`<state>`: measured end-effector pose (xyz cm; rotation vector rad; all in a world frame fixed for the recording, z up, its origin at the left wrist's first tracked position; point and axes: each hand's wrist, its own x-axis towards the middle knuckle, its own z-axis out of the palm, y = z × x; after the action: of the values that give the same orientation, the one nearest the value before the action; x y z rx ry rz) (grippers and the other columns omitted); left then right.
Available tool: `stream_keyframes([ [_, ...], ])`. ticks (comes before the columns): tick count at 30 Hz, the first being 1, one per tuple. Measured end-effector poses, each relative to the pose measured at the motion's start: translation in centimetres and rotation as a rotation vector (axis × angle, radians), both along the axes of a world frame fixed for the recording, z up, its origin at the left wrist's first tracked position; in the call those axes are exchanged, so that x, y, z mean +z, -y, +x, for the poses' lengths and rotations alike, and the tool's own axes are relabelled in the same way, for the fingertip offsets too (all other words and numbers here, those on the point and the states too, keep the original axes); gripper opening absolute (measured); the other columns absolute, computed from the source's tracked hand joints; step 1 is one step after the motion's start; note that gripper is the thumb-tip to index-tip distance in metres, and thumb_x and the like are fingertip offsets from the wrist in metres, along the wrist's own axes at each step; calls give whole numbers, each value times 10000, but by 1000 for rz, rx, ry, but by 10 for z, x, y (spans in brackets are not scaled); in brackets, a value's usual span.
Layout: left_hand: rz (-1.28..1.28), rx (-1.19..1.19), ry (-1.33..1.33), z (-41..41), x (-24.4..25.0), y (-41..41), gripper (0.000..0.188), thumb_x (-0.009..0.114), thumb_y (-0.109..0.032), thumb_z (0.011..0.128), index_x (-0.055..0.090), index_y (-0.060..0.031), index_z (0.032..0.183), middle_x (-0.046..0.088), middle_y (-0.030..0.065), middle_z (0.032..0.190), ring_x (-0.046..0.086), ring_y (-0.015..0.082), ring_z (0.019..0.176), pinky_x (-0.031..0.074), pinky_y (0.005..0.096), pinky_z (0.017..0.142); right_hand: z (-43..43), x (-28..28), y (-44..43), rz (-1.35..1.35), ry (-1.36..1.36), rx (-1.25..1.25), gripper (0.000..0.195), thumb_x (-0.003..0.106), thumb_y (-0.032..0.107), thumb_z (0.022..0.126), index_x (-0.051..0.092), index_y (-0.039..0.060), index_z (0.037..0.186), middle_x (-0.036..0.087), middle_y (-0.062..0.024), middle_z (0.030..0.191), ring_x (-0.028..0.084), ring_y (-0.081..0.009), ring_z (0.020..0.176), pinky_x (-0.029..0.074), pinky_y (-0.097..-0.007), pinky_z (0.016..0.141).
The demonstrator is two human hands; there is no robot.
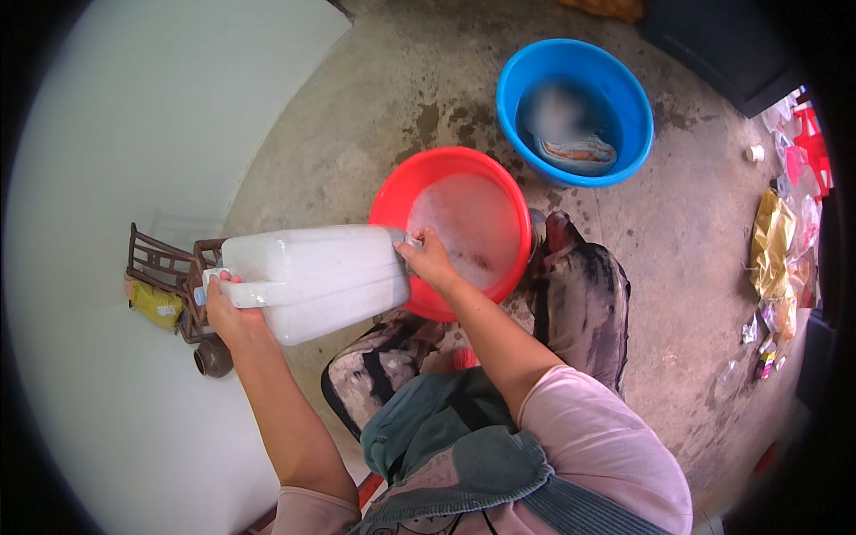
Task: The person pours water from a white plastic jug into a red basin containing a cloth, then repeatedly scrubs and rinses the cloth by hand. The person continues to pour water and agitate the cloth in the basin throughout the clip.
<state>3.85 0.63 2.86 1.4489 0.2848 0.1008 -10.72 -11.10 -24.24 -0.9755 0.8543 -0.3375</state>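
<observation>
My left hand [234,311] grips the handle of a large white plastic jerrycan [321,277] near its neck and pale blue cap. The can lies tilted on its side, held up in front of me. At its base end, my right hand [426,257] holds the lower corner with thumb and fingers; a greyish patch shows there, and I cannot tell whether it is a cloth or dirt. Partly under that end stands a red plastic basin [388,194] with foamy, cloudy water [468,221] in it.
A blue plastic basin [638,127] with dark water and a striped cloth-like item [578,155] stands beyond the red one. At left, a small wooden chair [160,257], a yellow bag [155,302] and a brown jar [214,358] sit by the white wall. Crumpled plastic bags [772,247] lie right.
</observation>
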Motion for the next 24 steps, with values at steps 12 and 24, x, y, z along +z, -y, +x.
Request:
stream_keyframes([
  [12,29,34,12,-2,1,6,267,515,-195,971,504,-3,1156,562,60,1052,523,174,970,493,359,862,0,-11,4,16,52,28,415,747,283,785,470,29,960,591,-123,875,564,-179,795,481,-338,683],
  [24,11,16,1,-2,5,-7,157,493,-182,977,520,-36,1026,563,28,922,518,118,800,509,290,736,1,-8,32,-675,-205,-219,178,644,98,781,580,33,934,637,-193,943,613,-383,891,494,-442,780],
])
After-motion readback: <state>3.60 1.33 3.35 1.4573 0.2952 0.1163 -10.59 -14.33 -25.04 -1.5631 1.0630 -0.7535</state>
